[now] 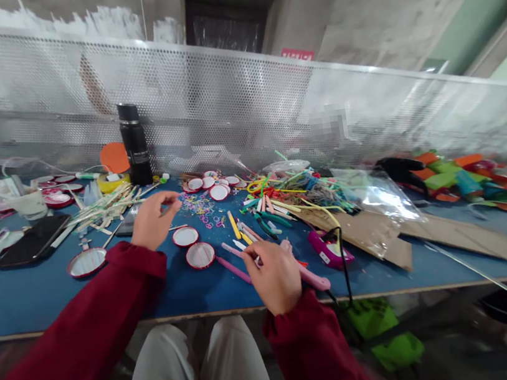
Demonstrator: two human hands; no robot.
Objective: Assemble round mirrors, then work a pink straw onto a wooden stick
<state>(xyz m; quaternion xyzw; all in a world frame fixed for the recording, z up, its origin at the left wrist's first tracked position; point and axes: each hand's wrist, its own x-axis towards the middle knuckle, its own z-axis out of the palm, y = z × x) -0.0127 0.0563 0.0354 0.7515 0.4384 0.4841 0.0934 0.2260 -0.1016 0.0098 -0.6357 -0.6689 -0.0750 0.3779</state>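
Head camera: a perforated metal screen (240, 97) runs along the far side, with a blue surface (202, 294) in front of it. Two arms in dark red sleeves reach in from the near side, the left sleeve (88, 326) slanting far and right, the right sleeve (313, 345) slanting far and left. Flat cardboard (472, 238) lies at the right, partly under a clear plastic bag (381, 194).

Of the hands, the left hand (154, 219) is half closed, with thumb and fingers bent and pointing right; I cannot tell whether it grips anything. The right hand (275, 275) is lower and nearer, its fingers curled in and the thumb close to the forefinger. A pink handle (316, 279) shows just right of this hand, but whether it is gripped cannot be told.

A black bottle (135, 147) stands upright near the screen, capped, its contents hidden. Left of it, a white cup (32, 206) has slim pale items in its top. Two red-rimmed round lids (200, 256) lie between the hands, pale inside; another round lid (87, 262) lies left of the left hand. A purple pen (235, 270) lies just left of the right hand. Tiny coloured bands (199, 204) are scattered just right of the left hand's fingertips.
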